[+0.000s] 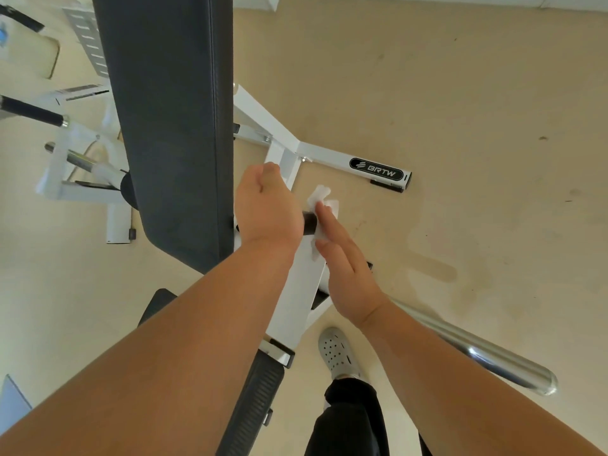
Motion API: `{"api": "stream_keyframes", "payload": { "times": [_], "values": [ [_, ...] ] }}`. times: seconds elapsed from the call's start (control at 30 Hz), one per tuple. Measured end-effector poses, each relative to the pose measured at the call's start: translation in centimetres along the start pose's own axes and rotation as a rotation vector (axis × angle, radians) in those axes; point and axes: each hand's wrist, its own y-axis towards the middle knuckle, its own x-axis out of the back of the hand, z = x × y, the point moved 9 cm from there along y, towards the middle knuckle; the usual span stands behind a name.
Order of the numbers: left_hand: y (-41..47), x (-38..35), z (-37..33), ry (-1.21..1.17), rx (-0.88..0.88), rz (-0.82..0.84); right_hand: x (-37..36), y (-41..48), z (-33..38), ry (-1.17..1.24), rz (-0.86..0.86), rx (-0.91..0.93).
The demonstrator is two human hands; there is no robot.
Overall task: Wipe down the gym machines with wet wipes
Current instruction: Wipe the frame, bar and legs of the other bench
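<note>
A long dark backrest pad (pixel 171 126) fills the upper left, and its edge lies close against the left hand (pixel 268 205). Behind it stand more white tubes and black-gripped handles of the machine. A white base leg (pixel 355 161) with a black BRTW label lies on the beige floor (pixel 477 110). A chrome bar (pixel 477 353) juts out to the lower right, passing under the right forearm. Below the hands are a black ribbed grip (pixel 256 399) and one grey perforated shoe (pixel 335 352) under a black trouser leg.

The one wet wipe (pixel 324 199), white and crumpled, sits against the right side of the white frame arm (pixel 297 291), beside a small black knob (pixel 310 222). The right hand (pixel 345 261) presses it there with straight fingers, and the wipe bunches out past the fingertips. The left hand is curled over the same arm just across from it, its fingers hidden underneath. The two hands are near each other, with only the arm between them
</note>
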Motion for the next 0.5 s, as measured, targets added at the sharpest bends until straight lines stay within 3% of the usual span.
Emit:
{"api": "stream_keyframes", "payload": {
  "times": [0.17,0.37,0.5],
  "values": [
    [0.0,0.1,0.3,-0.013,0.001,0.022,-1.2,-2.8,1.8,0.131,0.075,0.077],
    [0.0,-0.2,0.4,-0.030,0.028,0.032,0.5,0.0,-1.0,0.021,-0.007,-0.096],
    [0.0,0.0,0.3,-0.028,0.006,0.020,-1.0,-1.9,2.0,0.112,0.044,0.012]
  ]
}}
